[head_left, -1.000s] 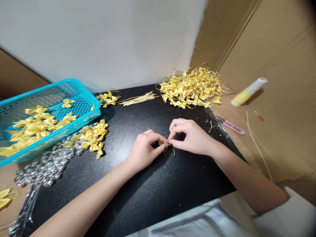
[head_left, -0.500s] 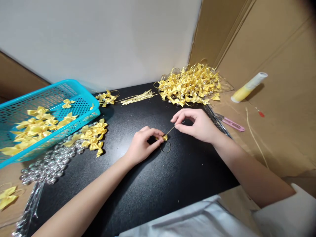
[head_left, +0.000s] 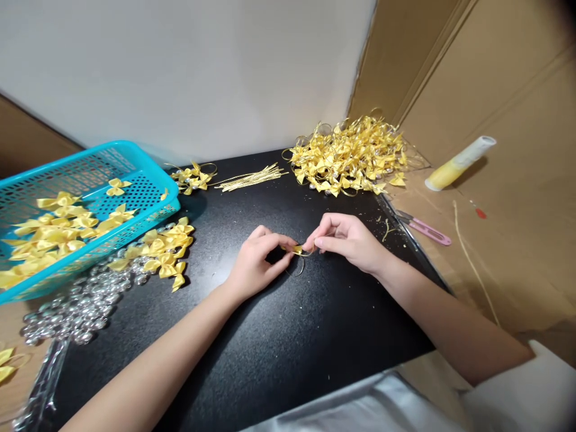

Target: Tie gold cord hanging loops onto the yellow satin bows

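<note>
Your forearms cross a black tabletop (head_left: pixel 279 348) toward its middle, where your left hand (head_left: pixel 256 264) and right hand (head_left: pixel 348 240) meet over one small yellow satin bow (head_left: pixel 297 249). Your left thumb and forefinger are pinched closed on the bow's left side; your right fingertips (head_left: pixel 315 243) close on its right end, where a thin gold cord (head_left: pixel 297 267) joins it. The bow lies roughly flat, its long axis running left to right between your hands, and the cord curls in a loop below it toward you. It is glossy and mostly hidden by your fingers. To your left lie clear beads (head_left: pixel 85 303) and loose yellow bows (head_left: pixel 164 249), beside a tilted turquoise mesh basket (head_left: pixel 135 159) holding more bows. Farther back sit a bundle of gold cords (head_left: pixel 252 178) and a heap of finished bows with loops (head_left: pixel 351 157). On the cardboard at right lie pink snips (head_left: pixel 425 231) and a yellow-white tube (head_left: pixel 459 163).
</note>
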Motion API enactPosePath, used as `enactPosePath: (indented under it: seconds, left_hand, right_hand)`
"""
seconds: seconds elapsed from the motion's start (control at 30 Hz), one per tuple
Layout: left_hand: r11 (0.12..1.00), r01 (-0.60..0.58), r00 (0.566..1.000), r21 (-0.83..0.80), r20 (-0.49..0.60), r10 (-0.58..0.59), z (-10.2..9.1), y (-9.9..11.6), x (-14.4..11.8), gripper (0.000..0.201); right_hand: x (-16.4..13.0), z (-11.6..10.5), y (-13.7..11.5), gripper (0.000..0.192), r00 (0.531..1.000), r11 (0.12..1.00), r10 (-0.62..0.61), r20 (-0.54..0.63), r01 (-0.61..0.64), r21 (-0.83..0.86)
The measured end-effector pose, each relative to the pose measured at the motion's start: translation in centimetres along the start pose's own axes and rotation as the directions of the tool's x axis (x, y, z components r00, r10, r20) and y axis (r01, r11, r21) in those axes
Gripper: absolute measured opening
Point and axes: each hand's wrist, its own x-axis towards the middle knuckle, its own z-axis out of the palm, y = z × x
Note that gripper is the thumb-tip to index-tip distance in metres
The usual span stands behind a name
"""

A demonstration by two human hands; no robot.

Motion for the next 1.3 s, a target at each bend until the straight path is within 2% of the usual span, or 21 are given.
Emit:
enactPosePath:
  seconds: [0.2,0.37,0.6,0.73,0.9,1.3]
  left_hand:
    - [0.987,-0.113,0.993,0.111,-0.016,0.115,-0.2,0.1,0.0,0.007]
    - [0.958,-0.157,0.984,0.238,-0.047,0.173,-0.2,0.2,-0.1,0.004]
    - [0.953,-0.160,0.985,0.256,-0.027,0.173,0.4,0.0,-0.4,0.006]
    - [0.955,-0.164,0.980,0.247,-0.068,0.186,0.4,0.0,-0.5,0.008]
    - [0.954,-0.153,0.977,0.257,-0.104,0.185,0.4,0.0,-0.5,0.008]
    - [0.937,-0.184,0.969,0.297,-0.106,0.224,0.5,-0.2,-0.2,0.011]
  right_hand:
    - [-0.2,0.0,0.7,0.016,0.996,0.997,-0.069,-0.048,0.068,-0.023]
    - [-0.4,0.3,0.9,0.012,0.993,0.994,-0.095,-0.072,0.090,-0.062]
    - [-0.9,0.3,0.8,0.011,0.984,0.985,-0.164,-0.064,0.161,-0.055]
    - [-1.2,0.4,0.7,0.013,0.981,0.982,-0.186,-0.058,0.183,-0.044]
    - [-1.4,0.6,0.5,0.012,0.982,0.983,-0.185,-0.050,0.185,0.005]
    - [-1.8,0.9,0.5,0.009,0.995,0.991,-0.099,-0.030,0.102,0.084]
